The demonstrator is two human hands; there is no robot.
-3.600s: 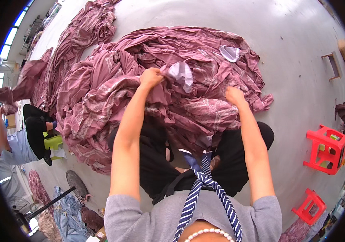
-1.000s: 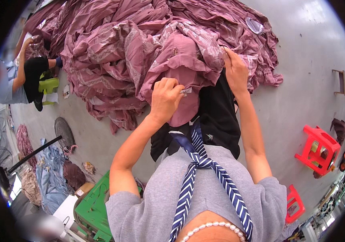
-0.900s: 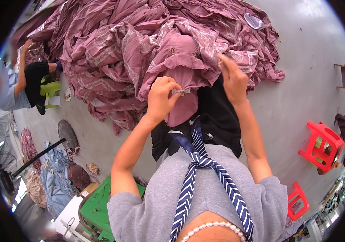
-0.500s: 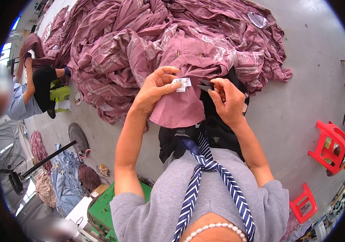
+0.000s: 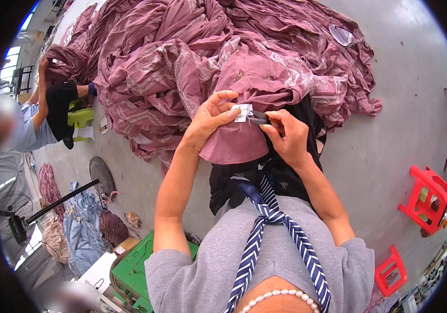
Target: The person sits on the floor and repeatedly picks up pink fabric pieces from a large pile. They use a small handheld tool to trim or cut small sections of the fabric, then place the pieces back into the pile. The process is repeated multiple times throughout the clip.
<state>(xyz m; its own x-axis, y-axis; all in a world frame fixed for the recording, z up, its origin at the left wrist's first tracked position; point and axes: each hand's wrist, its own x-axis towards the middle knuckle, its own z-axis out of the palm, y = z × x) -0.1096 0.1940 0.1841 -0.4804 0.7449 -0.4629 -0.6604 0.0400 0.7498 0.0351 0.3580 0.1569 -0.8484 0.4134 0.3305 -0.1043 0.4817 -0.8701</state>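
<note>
Grey floor [image 5: 369, 182]; left fingers [image 5: 222, 119] pinch label [image 5: 241, 116]

The scene is viewed from a lens worn on the person's head, the left one of a side-by-side pair, and is faced steeply downward. The grey shirt [image 5: 286, 253] is looked down on at the lower edge, nearest the lens. The left grip [image 5: 207, 119] and right grip [image 5: 289, 136] are framed near the middle, with the pink cloth heap [image 5: 155, 78] taken in beyond. The floor [image 5: 361, 172] is covered widely, and a co-worker [image 5: 35, 131] is included near the left rim, where straight edges are bent.
</note>
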